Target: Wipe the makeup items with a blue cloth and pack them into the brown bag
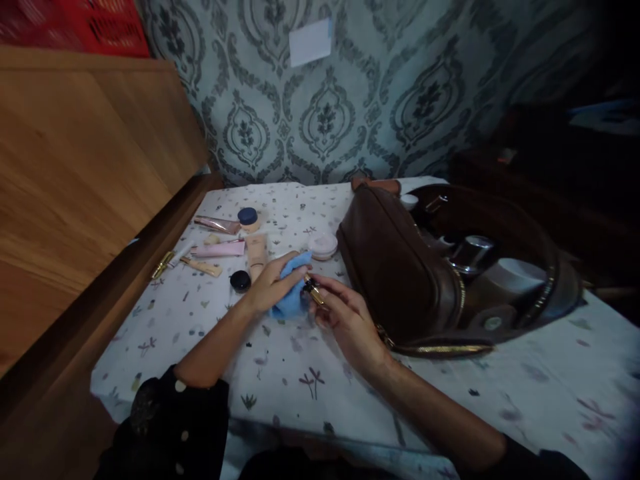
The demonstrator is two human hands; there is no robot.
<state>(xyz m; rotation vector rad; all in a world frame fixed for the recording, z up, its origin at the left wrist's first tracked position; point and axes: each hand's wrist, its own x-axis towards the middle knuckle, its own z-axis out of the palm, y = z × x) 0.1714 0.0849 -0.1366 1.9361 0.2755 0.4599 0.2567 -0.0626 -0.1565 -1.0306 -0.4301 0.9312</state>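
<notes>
My left hand (274, 283) is closed around a blue cloth (293, 303), its thumb pressing the cloth near a small tube. In the fingers of my right hand (347, 320) is that small gold and black cosmetic tube (315, 293), perhaps a lipstick; its exact kind is unclear. The tube touches or nearly touches the cloth. Just beyond my hands stand a round clear powder jar (323, 245) and a beige squeeze tube (257, 252). A black round pot (241, 281) sits left of my left wrist.
An open brown leather bag (395, 273) full of cosmetics takes up the right of the patterned tablecloth (280, 380). At left lie a pink tube (219, 249), a rose-coloured tube (217, 224), a blue-lidded jar (248, 218) and a gold item (162, 265). Wooden furniture (90, 153) borders the left side.
</notes>
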